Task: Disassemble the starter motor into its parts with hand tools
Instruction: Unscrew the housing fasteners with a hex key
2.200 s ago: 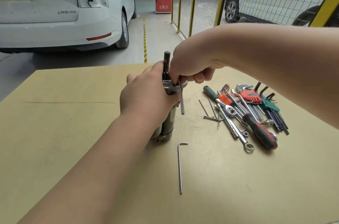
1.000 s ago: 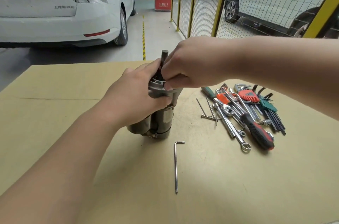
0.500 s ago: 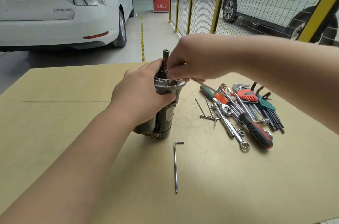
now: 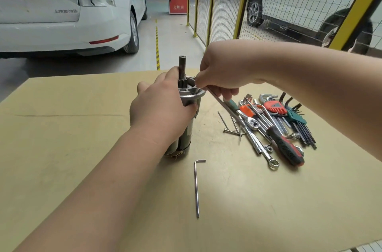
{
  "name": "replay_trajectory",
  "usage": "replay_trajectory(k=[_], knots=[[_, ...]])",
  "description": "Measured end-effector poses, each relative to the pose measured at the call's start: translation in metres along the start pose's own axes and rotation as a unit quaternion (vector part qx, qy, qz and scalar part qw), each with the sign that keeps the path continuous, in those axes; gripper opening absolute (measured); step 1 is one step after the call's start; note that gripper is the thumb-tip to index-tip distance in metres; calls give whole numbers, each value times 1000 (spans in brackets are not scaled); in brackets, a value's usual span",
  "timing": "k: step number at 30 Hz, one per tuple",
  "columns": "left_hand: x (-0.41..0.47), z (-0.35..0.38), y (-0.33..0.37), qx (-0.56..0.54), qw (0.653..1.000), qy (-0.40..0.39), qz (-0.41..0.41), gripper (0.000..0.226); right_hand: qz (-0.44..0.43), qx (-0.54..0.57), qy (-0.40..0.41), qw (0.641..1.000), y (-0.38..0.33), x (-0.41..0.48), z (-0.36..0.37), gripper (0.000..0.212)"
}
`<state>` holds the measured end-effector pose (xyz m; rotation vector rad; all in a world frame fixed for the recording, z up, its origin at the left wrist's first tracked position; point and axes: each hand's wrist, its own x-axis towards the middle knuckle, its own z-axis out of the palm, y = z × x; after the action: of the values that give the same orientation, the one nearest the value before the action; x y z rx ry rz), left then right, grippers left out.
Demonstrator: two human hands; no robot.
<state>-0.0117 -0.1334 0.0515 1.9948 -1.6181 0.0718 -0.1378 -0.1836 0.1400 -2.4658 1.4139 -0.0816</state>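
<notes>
Tan worktop (image 4: 62, 148) carries the motor (image 4: 187, 134) upright at frame centre, likely heavy, rigid and slick-sided (tippy on end), best held round the body, where the left grip (image 4: 161, 111) clasps it while the right grip (image 4: 223, 72) pinches a key (image 4: 214, 94) at its flange.

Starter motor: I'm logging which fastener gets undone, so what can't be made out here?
Head view only.
1. Tip of the hex key and its fastener: hidden by fingers of the right hand at the starter motor flange.
2. Motor's left side: covered by the left hand.
3. Size marks in the tool pile: too small.
</notes>
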Motion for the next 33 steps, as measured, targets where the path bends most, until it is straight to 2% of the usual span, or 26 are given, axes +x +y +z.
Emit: replay_trajectory(k=[5,11,13,16,20,26,31,33], knots=[[-5,0,5,19,1000,6,-13,50,5,-71,36,997,-11,3,5,40],[-9,-1,6,28,1000,12,-8,52,25,-78,28,996,-18,11,9,41],[-9,-1,5,24,1000,13,-4,52,7,-116,21,993,-19,13,9,39],[-9,-2,2,13,1000,8,5,53,-62,-232,27,970,-18,12,7,31],[-2,-6,-7,-23,998,-26,44,47,-182,-345,30,920,-15,10,0,30],[7,-12,-17,-89,988,-71,99,42,-327,-346,29,879,-3,13,-8,21],[14,-18,-25,-147,974,-105,134,52,-481,-351,81,799,12,11,-3,22],[15,-18,-25,-154,973,-103,135,53,-465,-347,74,811,12,9,-3,26]])
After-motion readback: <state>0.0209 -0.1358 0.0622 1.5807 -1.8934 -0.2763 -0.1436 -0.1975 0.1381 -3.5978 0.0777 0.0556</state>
